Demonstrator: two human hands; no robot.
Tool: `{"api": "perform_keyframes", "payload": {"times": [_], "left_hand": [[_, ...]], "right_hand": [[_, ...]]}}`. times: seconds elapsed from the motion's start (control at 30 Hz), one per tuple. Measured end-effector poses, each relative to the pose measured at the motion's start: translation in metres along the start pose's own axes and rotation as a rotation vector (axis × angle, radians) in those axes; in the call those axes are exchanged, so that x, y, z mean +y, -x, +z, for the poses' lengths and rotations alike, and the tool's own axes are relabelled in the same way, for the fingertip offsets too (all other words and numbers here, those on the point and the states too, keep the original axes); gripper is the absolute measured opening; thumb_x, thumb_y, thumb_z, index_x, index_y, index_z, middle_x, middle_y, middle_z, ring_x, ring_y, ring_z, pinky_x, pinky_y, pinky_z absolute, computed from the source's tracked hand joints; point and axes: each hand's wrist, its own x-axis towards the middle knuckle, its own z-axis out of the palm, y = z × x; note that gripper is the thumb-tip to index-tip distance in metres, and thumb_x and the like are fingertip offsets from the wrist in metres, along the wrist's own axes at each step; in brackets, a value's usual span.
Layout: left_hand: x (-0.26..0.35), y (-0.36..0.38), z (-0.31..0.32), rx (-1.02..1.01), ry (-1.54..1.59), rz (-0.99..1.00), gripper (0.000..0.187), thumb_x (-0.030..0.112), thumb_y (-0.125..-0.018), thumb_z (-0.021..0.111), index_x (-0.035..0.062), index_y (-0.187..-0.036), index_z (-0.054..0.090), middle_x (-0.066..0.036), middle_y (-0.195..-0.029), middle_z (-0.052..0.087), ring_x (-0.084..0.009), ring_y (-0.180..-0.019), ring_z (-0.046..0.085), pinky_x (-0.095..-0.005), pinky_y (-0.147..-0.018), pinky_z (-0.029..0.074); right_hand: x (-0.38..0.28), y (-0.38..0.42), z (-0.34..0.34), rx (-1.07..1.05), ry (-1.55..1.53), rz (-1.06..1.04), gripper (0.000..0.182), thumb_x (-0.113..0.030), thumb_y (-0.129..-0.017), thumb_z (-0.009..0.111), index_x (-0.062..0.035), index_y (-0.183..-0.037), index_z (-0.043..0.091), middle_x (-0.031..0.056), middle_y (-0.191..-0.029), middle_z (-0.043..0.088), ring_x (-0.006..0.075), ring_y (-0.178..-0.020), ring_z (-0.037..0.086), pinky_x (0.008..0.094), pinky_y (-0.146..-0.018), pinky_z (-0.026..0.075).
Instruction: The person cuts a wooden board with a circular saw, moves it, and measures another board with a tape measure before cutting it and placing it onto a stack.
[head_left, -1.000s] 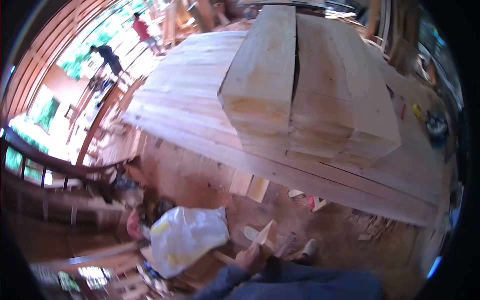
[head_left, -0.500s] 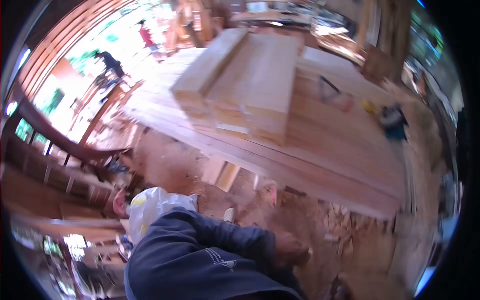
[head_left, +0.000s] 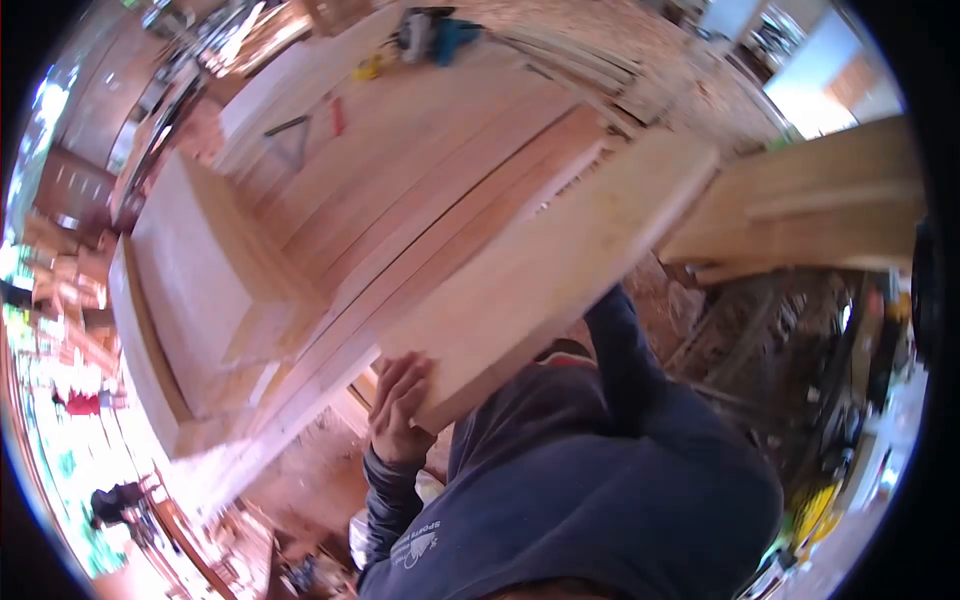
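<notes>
A thick pale wooden board (head_left: 550, 270) slants across the front of my body, above the near edge of the plank table (head_left: 400, 170). My left hand (head_left: 402, 400) grips its lower left end, with fingers bent over the top face. The dark sleeve of my right arm (head_left: 635, 350) reaches under the board's far part, and the right hand itself is hidden behind the wood. To the left, a stack of thick boards (head_left: 210, 270) lies on the table.
On the table are a black-handled square (head_left: 287, 127), a red tool (head_left: 337, 115), a yellow object (head_left: 368, 68) and a teal power tool (head_left: 435, 38). Large timber (head_left: 800, 205) stands at the right. A person (head_left: 117, 503) is at the far lower left.
The view has swung to the right, so the stack now shows at the left. A board is now in my left hand, in front of my body; earlier no held board was visible.
</notes>
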Motion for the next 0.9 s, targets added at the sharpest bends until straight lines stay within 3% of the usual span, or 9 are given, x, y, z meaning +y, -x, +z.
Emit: {"api": "perform_keyframes", "payload": {"times": [0.07, 0.17, 0.43, 0.57, 0.67, 0.77, 0.83, 0.9], "left_hand": [[-0.017, -0.001, 0.005, 0.077, -0.028, 0.037, 0.046, 0.011, -0.083, 0.087, 0.0092, -0.119, 0.059, -0.015, -0.128, 0.073, -0.0421, -0.125, 0.067, -0.0612, -0.115, 0.045], [-0.051, -0.003, 0.002, 0.070, -0.191, 0.098, 0.047, 0.022, -0.086, 0.087, 0.0114, -0.121, 0.057, -0.014, -0.128, 0.074, -0.0422, -0.126, 0.066, -0.0651, -0.116, 0.042], [-0.119, -0.064, -0.020, 0.031, -0.295, 0.106, 0.034, 0.009, -0.091, 0.078, 0.0131, -0.119, 0.059, -0.010, -0.129, 0.074, -0.0428, -0.129, 0.064, -0.0676, -0.119, 0.036], [-0.157, -0.094, -0.008, -0.086, -0.295, 0.141, 0.032, 0.005, -0.093, 0.073, 0.0117, -0.121, 0.060, -0.010, -0.132, 0.073, -0.0419, -0.130, 0.064, -0.0677, -0.120, 0.036], [-0.183, -0.113, 0.015, -0.177, -0.327, 0.191, 0.035, 0.001, -0.092, 0.071, 0.0119, -0.123, 0.060, -0.009, -0.133, 0.072, -0.0383, -0.131, 0.064, -0.0676, -0.118, 0.039], [-0.207, -0.120, 0.048, -0.127, -0.396, 0.212, 0.028, 0.001, -0.096, 0.067, 0.0133, -0.121, 0.060, -0.007, -0.131, 0.073, -0.0340, -0.126, 0.068, -0.0682, -0.116, 0.041], [-0.232, -0.109, 0.055, -0.076, -0.445, 0.174, 0.026, 0.003, -0.096, 0.068, 0.0152, -0.118, 0.061, -0.006, -0.130, 0.073, -0.0337, -0.124, 0.069, -0.0679, -0.114, 0.042], [-0.246, -0.111, 0.062, -0.039, -0.541, 0.112, 0.028, 0.004, -0.094, 0.071, 0.0171, -0.117, 0.063, -0.005, -0.134, 0.071, -0.0323, -0.127, 0.067, -0.0671, -0.114, 0.041]], "right_hand": [[-0.002, -0.023, 0.013, 0.032, -0.080, -0.012, 0.058, -0.046, -0.109, 0.046, 0.0047, -0.130, 0.065, 0.0178, -0.121, 0.074, 0.0325, -0.108, 0.073, 0.0460, -0.096, 0.059], [-0.001, -0.061, 0.045, 0.050, -0.161, -0.004, 0.057, -0.045, -0.110, 0.046, 0.0049, -0.130, 0.065, 0.0180, -0.120, 0.074, 0.0327, -0.107, 0.073, 0.0461, -0.096, 0.059], [-0.004, -0.153, 0.134, -0.005, -0.303, 0.060, 0.053, -0.041, -0.110, 0.047, 0.0054, -0.128, 0.066, 0.0187, -0.119, 0.075, 0.0332, -0.106, 0.074, 0.0462, -0.096, 0.060], [-0.010, -0.146, 0.141, -0.154, -0.254, 0.158, 0.052, -0.040, -0.110, 0.048, 0.0057, -0.127, 0.066, 0.0190, -0.118, 0.075, 0.0334, -0.106, 0.074, 0.0463, -0.096, 0.060], [-0.020, -0.086, 0.133, -0.437, -0.031, 0.359, 0.050, -0.038, -0.110, 0.049, 0.0059, -0.126, 0.067, 0.0192, -0.117, 0.076, 0.0336, -0.106, 0.075, 0.0463, -0.096, 0.060], [-0.097, -0.036, 0.086, -0.745, 0.509, 0.518, 0.046, -0.034, -0.108, 0.053, 0.0073, -0.120, 0.069, 0.0219, -0.118, 0.076, 0.0317, -0.106, 0.076, 0.0443, -0.085, 0.064], [-0.188, -0.020, 0.088, -0.585, 0.657, 0.422, 0.046, -0.035, -0.107, 0.057, 0.0069, -0.116, 0.071, 0.0257, -0.119, 0.075, 0.0338, -0.105, 0.077, 0.0409, -0.073, 0.066], [-0.252, -0.044, 0.058, -0.606, 0.537, 0.302, 0.048, -0.039, -0.104, 0.062, 0.0066, -0.115, 0.071, 0.0276, -0.118, 0.074, 0.0367, -0.100, 0.078, 0.0366, -0.064, 0.066]]}}
